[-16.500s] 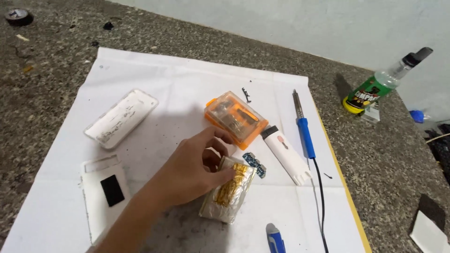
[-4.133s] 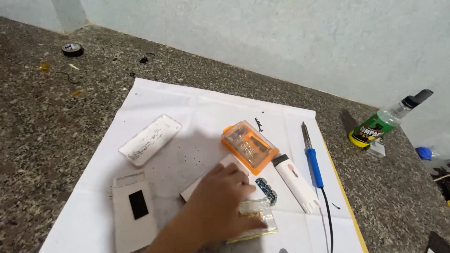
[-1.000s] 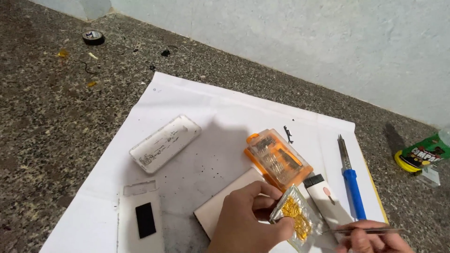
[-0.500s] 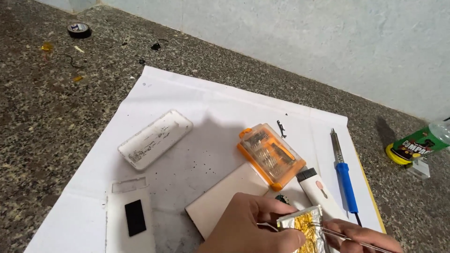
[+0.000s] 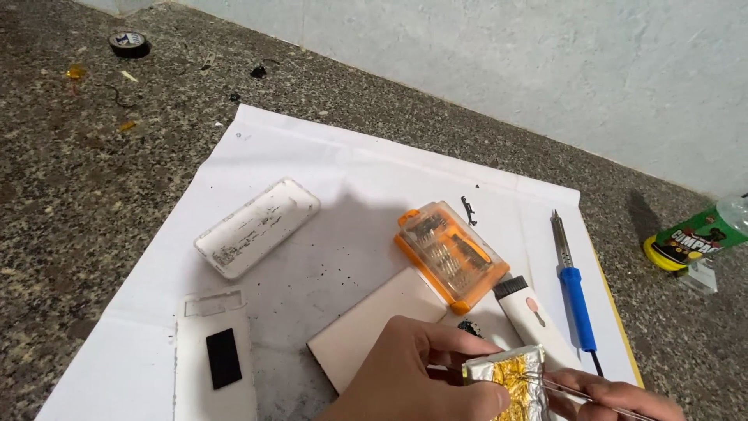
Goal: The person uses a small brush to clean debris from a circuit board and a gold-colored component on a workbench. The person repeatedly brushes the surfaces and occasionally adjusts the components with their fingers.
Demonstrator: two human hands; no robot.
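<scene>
The left hand (image 5: 413, 378) is closed around a small block wrapped in silver foil with crinkled gold-coloured film on its top face (image 5: 510, 378), thumb and fingers pinching its near and left sides and pressing it against the white paper sheet (image 5: 327, 164) at the lower edge of the view. The right hand (image 5: 623, 398), only partly in frame, pinches a pair of thin metal tweezers (image 5: 561, 386); its fingers are closed on the shanks, and the tips reach the right side of the gold film. Whether the tips have caught any film cannot be told.

The step in hand looks like picking at the film on the block while the other hand steadies it. The next move probably calls for a fine nip with the tips and a slow peel, the left hand holding firm.

The block's long axis seems to run from near to far, but its lower end is cut off by the frame. The tweezers point left, towards the block.

Just beyond lie a pale beige flat rectangular card (image 5: 374, 320), an orange case with a clear lid (image 5: 450, 253), a white pen-shaped tool (image 5: 530, 316) and a blue-handled soldering iron (image 5: 573, 284). A white plastic shell (image 5: 257, 228) lies further left.
</scene>
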